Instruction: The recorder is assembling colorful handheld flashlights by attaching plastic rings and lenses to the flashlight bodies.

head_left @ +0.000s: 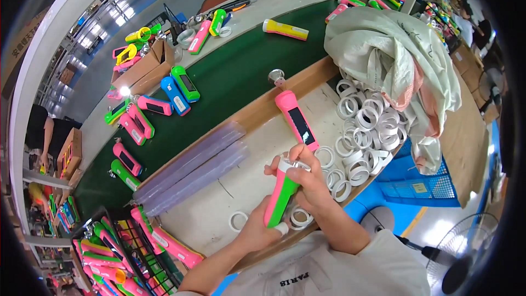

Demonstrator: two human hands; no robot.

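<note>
My left hand [258, 232] is closed round the lower body of a pink and green flashlight [280, 201], which is tilted with its head up and away from me. At that head sits a white ring [285, 165], and my right hand [310, 180] pinches it between thumb and fingers. Just beyond, a pink flashlight [296, 119] with a dark panel lies on the board, a silver reflector cup [276, 77] at its far end. A heap of loose white rings [368, 121] lies to the right. One white ring [238, 221] is by my left hand; others are partly under my right forearm.
Clear plastic sleeves [192, 170] lie left on the board. Beyond its raised edge runs a green conveyor belt [241, 66] carrying several flashlights. A black crate [137, 246] of flashlights stands lower left. At right are a white sack [389, 55], blue basket [419, 183] and fan [466, 246].
</note>
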